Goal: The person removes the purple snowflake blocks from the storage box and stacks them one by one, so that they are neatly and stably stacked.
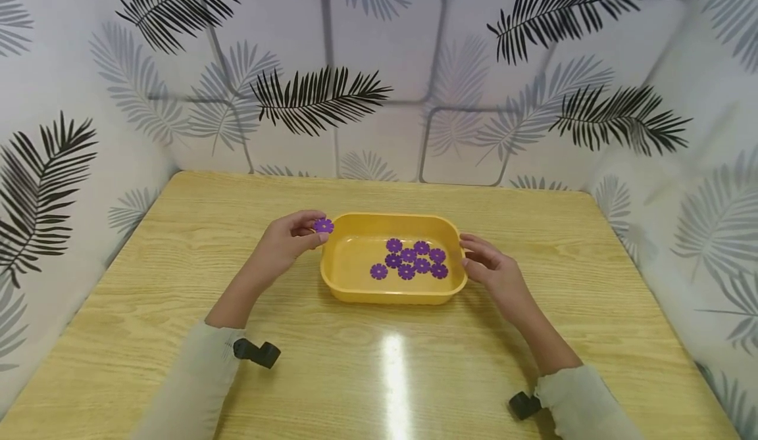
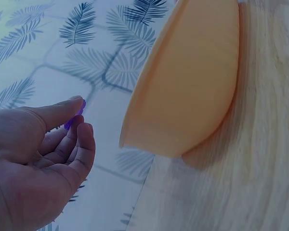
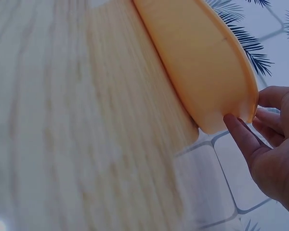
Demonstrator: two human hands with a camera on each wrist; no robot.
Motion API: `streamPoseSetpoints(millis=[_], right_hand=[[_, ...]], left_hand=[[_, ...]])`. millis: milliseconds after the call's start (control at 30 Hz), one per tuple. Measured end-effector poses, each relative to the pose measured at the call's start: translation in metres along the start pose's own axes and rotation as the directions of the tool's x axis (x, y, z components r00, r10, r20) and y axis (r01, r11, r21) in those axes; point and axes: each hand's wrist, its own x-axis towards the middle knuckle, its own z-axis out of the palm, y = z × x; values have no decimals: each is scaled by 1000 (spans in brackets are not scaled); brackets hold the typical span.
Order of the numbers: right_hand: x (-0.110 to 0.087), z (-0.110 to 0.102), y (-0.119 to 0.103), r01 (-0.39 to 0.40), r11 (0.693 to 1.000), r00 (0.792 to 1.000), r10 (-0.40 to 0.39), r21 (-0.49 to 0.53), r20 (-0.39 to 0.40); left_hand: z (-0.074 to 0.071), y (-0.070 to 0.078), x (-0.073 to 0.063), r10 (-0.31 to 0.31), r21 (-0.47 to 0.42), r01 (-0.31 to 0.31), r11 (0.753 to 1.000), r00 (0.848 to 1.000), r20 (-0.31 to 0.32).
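Observation:
In the head view a yellow plastic basin (image 1: 355, 293) stands on the wooden table, with several purple snowflake discs (image 1: 406, 271) lying on its floor, mostly toward the right. My left hand (image 1: 285, 239) pinches one purple snowflake disc (image 1: 324, 226) between thumb and fingers, just above the basin's left rim. The left wrist view shows this disc edge-on, partly hidden by the fingertips. At the basin's right end, my right hand (image 1: 497, 274) touches the outside with fairly relaxed fingers. In the right wrist view its thumb (image 3: 240, 129) lies against the outer wall and the fingers are at the rim.
The light wooden table (image 1: 331, 367) extends around the basin, with a bright reflection near the front. A leaf-patterned covering (image 1: 379, 144) rises behind the table and along both sides. Small black wrist mounts (image 1: 257, 353) sit at the sleeves.

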Motion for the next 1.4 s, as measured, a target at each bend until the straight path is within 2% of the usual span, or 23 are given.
streamPoseSetpoints(millis=[167, 467, 633, 833, 1100, 1400], right_hand=[[-3, 1, -3, -10, 1000, 1000, 10, -11, 7], [-4, 1, -3, -9, 1000, 1000, 9, -18, -4], [-5, 1, -5, -13, 999, 1000, 13, -33, -8], [-5, 1, -5, -12, 999, 1000, 12, -41, 1], [-5, 0, -4, -11, 999, 1000, 11, -39, 1], [-4, 0, -2, -7, 999, 1000, 7, -34, 4]], left_hand=[[-11, -14, -8, -20, 30, 21, 999, 999, -24], [-27, -41, -15, -53, 106, 56, 993, 998, -33], [-35, -52, -17, -61, 184, 66, 981, 998, -35], [-40, -58, -18, -70, 282, 80, 956, 997, -43], [-43, -69, -16, -122, 351, 107, 930, 992, 21], [-41, -74, -16, -83, 401, 50, 915, 994, 67]])
